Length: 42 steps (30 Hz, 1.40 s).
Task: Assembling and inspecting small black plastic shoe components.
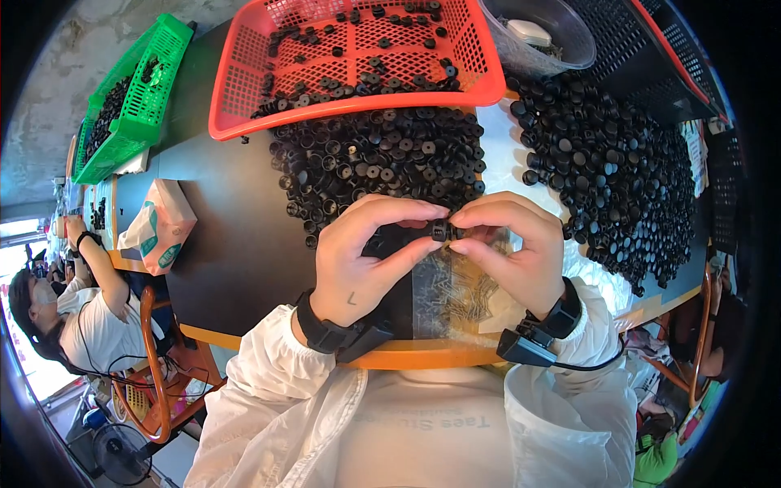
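Observation:
Between the fingertips of both hands, over the near part of the table, is a small black plastic part [440, 231]. My left hand [354, 254] pinches its left side with thumb and forefinger. From the other side, the thumb and fingers of my right hand [519, 242] close on it. Its details are too small to make out. Just beyond my hands lies a heap of round black caps [382, 154], some showing a centre hole. Below my fingers, small thin metal pieces [468, 299] are spread on clear plastic near the table edge.
A red plastic basket [358, 114] with black parts stands behind the heap. More black round parts [602, 171] cover the right side. A tissue pack [163, 224] and green basket [134, 130] are at left. A clear tub [561, 53] stands back right. A person [102, 317] sits at far left.

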Each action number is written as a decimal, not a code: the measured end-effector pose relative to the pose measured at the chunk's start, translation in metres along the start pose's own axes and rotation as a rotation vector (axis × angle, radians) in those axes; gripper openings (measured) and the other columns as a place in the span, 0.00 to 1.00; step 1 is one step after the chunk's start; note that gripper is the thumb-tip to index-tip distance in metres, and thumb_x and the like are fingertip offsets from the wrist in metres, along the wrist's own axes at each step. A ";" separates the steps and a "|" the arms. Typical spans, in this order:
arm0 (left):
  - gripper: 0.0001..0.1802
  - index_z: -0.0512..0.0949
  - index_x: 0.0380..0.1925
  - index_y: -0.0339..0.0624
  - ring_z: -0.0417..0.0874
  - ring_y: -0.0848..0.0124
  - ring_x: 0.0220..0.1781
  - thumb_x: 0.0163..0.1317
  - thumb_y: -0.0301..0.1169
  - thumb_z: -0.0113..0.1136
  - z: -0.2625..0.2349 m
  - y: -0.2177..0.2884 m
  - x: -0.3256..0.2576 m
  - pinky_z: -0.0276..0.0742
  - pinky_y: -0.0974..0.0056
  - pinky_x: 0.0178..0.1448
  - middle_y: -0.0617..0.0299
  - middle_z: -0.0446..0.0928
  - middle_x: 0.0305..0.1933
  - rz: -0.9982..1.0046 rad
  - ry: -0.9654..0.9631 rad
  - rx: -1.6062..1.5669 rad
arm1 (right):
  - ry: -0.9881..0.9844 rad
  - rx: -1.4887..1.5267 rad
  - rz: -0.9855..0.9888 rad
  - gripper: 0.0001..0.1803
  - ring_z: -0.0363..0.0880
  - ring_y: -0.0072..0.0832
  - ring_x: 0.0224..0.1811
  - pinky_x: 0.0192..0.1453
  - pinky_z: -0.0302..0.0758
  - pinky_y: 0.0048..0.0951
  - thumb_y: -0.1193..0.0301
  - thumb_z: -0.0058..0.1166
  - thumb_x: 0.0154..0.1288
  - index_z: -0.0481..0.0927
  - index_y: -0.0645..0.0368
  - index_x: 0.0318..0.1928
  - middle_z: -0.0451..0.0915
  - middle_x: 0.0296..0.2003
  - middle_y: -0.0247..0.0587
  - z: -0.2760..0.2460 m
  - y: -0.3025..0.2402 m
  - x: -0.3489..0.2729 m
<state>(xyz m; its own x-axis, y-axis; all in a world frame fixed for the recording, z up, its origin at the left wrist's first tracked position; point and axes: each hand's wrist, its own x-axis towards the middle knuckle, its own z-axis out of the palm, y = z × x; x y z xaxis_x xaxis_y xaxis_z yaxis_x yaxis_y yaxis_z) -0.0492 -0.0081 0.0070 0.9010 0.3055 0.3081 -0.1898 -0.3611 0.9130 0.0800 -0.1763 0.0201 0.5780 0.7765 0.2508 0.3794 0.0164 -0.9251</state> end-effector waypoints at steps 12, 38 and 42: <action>0.19 0.82 0.44 0.38 0.85 0.67 0.44 0.50 0.20 0.73 0.009 0.001 0.000 0.80 0.66 0.50 0.58 0.86 0.44 -0.026 0.145 -0.062 | -0.004 -0.032 -0.017 0.14 0.84 0.23 0.35 0.37 0.81 0.21 0.80 0.70 0.53 0.85 0.61 0.42 0.85 0.39 0.41 0.000 0.001 0.000; 0.17 0.84 0.39 0.38 0.85 0.64 0.43 0.46 0.21 0.76 0.007 -0.001 -0.001 0.76 0.64 0.48 0.55 0.85 0.43 0.083 0.146 -0.002 | -0.027 0.350 0.135 0.15 0.82 0.24 0.45 0.47 0.81 0.23 0.83 0.65 0.57 0.84 0.62 0.46 0.82 0.46 0.40 0.003 0.004 -0.006; 0.18 0.83 0.40 0.35 0.82 0.63 0.49 0.47 0.17 0.74 0.003 0.004 -0.004 0.77 0.61 0.55 0.51 0.82 0.46 0.046 0.070 0.003 | -0.034 0.424 0.163 0.14 0.82 0.24 0.46 0.48 0.81 0.24 0.83 0.66 0.57 0.84 0.64 0.46 0.82 0.46 0.42 0.003 0.003 -0.006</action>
<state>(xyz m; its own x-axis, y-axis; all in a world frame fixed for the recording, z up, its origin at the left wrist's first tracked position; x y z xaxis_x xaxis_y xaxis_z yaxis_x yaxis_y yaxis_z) -0.0521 -0.0132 0.0084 0.8620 0.3490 0.3675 -0.2291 -0.3785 0.8968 0.0752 -0.1792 0.0144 0.5789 0.8105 0.0893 -0.0482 0.1433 -0.9885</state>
